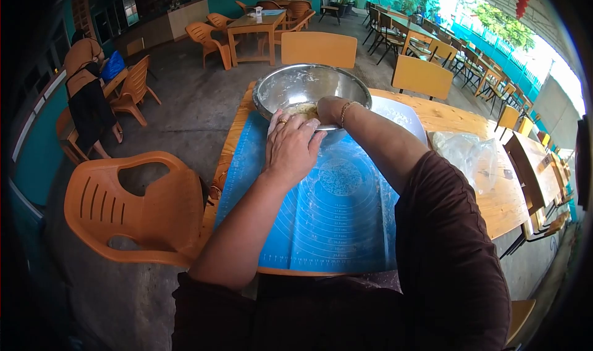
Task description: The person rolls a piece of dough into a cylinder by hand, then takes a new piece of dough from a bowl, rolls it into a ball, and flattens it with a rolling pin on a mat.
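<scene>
A large steel mixing bowl (290,82) stands at the far end of a blue baking mat (340,209) printed with circles and measurements. Over the bowl's near rim lies my left hand (293,142), a ring on one finger, its fingers curled onto the edge and dusted with flour. My right hand (330,110) reaches down inside the bowl, a bracelet at the wrist. Its fingers are hidden by the hand itself. Beside it, pale dough or a floury mix (302,109) shows at the bottom. White powder clings to the bowl's inner wall and the mat.
A white tray or sheet (398,117) and a clear plastic bag (472,156) lie right of the bowl on the wooden table (494,210). An orange chair (157,212) stands close at left. Further off, a person (86,85) bends beside a blue bag (113,66).
</scene>
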`<move>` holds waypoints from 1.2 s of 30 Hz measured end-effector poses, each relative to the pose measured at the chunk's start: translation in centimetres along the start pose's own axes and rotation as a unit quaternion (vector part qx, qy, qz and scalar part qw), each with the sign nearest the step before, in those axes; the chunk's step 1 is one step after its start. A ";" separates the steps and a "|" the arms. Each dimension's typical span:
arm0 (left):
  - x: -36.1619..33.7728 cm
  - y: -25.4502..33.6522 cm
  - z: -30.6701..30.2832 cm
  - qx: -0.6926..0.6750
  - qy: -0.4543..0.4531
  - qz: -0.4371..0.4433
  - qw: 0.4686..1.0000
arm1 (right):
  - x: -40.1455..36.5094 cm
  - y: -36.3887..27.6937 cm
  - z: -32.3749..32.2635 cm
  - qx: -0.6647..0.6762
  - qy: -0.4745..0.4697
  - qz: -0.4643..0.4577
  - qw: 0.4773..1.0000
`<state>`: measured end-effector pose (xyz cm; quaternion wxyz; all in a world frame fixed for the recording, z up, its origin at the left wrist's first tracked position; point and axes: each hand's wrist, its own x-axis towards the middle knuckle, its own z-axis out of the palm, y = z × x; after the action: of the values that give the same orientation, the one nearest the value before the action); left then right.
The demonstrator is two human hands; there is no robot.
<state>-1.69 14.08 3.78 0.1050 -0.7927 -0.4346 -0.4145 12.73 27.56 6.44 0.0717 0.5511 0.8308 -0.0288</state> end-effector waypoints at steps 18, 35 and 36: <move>0.8 1.3 -0.5 0.008 -0.118 -0.021 0.993 | -2.7 1.9 -2.0 0.399 0.143 -0.011 0.906; 1.3 1.8 -1.0 -0.019 -0.159 -0.042 0.986 | -3.9 0.4 -5.3 0.729 0.187 -0.088 0.652; 1.3 1.9 -1.0 -0.020 -0.160 -0.041 0.986 | -3.7 0.5 -5.8 0.724 0.198 -0.071 0.657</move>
<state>-0.43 13.22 5.79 0.0012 -0.8322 -0.4698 -0.2945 14.05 25.11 12.74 -0.5183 0.3610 0.5782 -0.5164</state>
